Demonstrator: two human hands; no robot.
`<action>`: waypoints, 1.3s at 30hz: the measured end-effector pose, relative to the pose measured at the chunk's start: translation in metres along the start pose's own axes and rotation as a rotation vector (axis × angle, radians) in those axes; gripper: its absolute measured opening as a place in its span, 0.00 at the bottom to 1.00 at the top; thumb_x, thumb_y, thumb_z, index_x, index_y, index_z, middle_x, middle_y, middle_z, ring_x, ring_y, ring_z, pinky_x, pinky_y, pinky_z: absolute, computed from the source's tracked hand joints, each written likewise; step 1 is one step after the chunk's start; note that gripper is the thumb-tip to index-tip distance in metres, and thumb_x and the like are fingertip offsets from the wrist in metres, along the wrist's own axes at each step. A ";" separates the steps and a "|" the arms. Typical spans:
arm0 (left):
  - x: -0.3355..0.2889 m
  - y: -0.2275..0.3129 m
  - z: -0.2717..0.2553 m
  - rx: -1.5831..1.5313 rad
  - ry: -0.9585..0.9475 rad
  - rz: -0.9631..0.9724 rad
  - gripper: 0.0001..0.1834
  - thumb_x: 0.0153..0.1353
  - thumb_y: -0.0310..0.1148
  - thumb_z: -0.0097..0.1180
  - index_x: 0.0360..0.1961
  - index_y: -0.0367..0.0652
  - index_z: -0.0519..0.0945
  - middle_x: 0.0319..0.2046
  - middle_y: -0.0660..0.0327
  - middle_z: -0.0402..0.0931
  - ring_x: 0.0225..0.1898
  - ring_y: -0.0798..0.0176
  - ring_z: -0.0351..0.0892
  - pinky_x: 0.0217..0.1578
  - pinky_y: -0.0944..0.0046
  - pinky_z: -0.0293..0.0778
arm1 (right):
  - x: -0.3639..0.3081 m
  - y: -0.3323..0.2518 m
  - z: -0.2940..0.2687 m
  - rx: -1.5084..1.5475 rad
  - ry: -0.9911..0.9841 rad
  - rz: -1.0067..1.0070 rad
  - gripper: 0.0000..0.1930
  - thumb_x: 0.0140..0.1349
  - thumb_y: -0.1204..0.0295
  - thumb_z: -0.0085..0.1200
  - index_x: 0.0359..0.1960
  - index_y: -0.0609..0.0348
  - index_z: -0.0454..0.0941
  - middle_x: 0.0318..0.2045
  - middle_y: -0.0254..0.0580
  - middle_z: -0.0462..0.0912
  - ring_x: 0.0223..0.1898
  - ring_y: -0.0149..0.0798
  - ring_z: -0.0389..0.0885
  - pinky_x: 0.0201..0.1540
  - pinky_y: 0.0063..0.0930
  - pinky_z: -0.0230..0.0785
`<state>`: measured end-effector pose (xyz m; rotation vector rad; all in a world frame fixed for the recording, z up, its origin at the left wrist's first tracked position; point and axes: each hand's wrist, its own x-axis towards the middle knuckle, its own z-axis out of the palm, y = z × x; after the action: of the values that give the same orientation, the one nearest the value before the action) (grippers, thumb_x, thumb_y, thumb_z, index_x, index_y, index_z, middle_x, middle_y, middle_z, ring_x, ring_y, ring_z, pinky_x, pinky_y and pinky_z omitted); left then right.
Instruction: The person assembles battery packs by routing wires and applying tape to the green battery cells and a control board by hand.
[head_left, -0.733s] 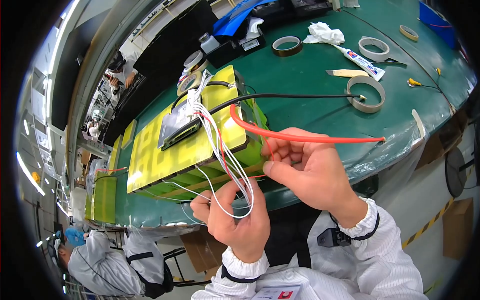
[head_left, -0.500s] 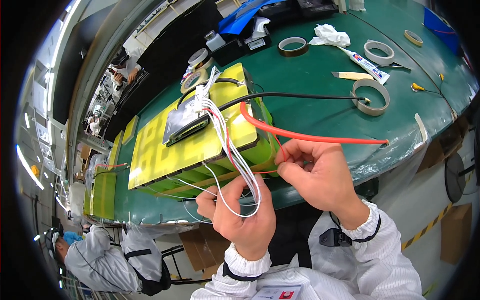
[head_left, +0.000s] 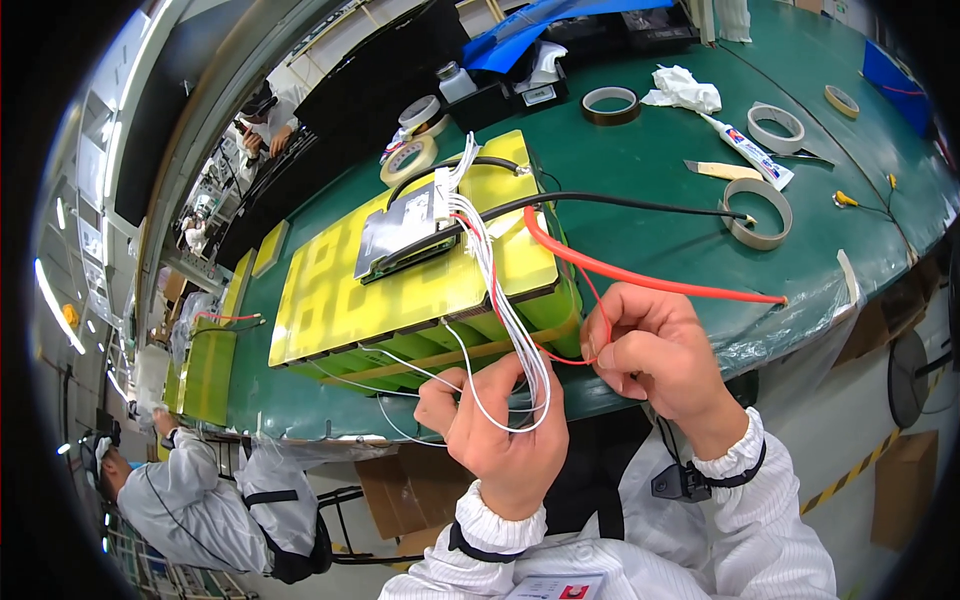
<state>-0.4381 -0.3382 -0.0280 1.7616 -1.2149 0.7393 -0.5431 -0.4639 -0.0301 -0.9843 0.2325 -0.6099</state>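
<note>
A battery pack (head_left: 320, 285) with yellow top board and green cells lies tilted before me on the bench. On top sits a flat circuit board (head_left: 392, 232); a white connector (head_left: 441, 196) is plugged into it. From the connector a bundle of thin white wires (head_left: 512, 345) hangs over the near side. My left hand (head_left: 500, 435) is closed around the bundle's lower part. My right hand (head_left: 660, 350), at the pack's near right corner, pinches a thin red wire (head_left: 604, 305) between thumb and fingers. A thick red cable (head_left: 660, 276) and a black cable (head_left: 620, 200) stretch right from the pack.
Tape rolls (head_left: 757, 215), a glue tube (head_left: 748, 150), a yellow-handled knife (head_left: 722, 170) and crumpled tissue (head_left: 682, 90) lie on the green bench (head_left: 650, 150). A yellow-clipped lead (head_left: 845, 200) is farther right. Another pack (head_left: 208, 375) and a co-worker (head_left: 200, 500) are at left.
The whole scene has shifted slightly right in view. My right hand has drawn the thin red wire a little away from the pack's corner. The co-worker's arm now reaches up to the bench.
</note>
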 end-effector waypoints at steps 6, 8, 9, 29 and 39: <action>-0.005 -0.006 -0.004 0.016 -0.033 0.007 0.09 0.51 0.20 0.70 0.34 0.40 0.84 0.29 0.62 0.82 0.34 0.55 0.66 0.41 0.59 0.63 | -0.001 0.005 -0.001 0.078 -0.026 -0.006 0.04 0.49 0.85 0.51 0.27 0.65 0.73 0.28 0.48 0.79 0.15 0.28 0.69 0.13 0.21 0.53; -0.008 -0.008 -0.007 0.021 -0.054 0.007 0.10 0.51 0.19 0.70 0.34 0.40 0.84 0.28 0.63 0.82 0.34 0.56 0.67 0.42 0.59 0.63 | -0.003 0.007 0.001 0.196 -0.059 -0.022 0.03 0.50 0.84 0.51 0.25 0.64 0.71 0.28 0.50 0.79 0.14 0.30 0.69 0.12 0.21 0.53; -0.010 -0.010 -0.008 0.022 -0.077 0.008 0.11 0.50 0.19 0.70 0.35 0.41 0.85 0.27 0.63 0.82 0.35 0.56 0.67 0.42 0.58 0.63 | -0.002 0.009 0.001 0.196 -0.060 -0.023 0.03 0.50 0.84 0.51 0.25 0.64 0.71 0.28 0.50 0.79 0.14 0.30 0.69 0.12 0.21 0.53; 0.037 -0.007 -0.023 -0.078 0.327 0.385 0.32 0.44 0.36 0.79 0.49 0.40 0.75 0.37 0.59 0.73 0.40 0.55 0.67 0.41 0.57 0.62 | -0.006 0.028 0.024 -0.351 0.242 -0.488 0.08 0.55 0.86 0.53 0.34 0.65 0.83 0.27 0.35 0.83 0.25 0.22 0.77 0.27 0.15 0.68; 0.036 0.002 -0.029 0.062 0.003 0.226 0.17 0.40 0.29 0.79 0.33 0.48 0.86 0.29 0.70 0.83 0.38 0.59 0.69 0.42 0.60 0.63 | -0.007 0.024 0.023 -0.731 0.172 -0.659 0.08 0.50 0.84 0.57 0.32 0.66 0.84 0.27 0.42 0.82 0.22 0.28 0.76 0.23 0.20 0.64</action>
<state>-0.4274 -0.3290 0.0162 1.6889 -1.4182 0.9178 -0.5295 -0.4343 -0.0381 -1.7411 0.2920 -1.2635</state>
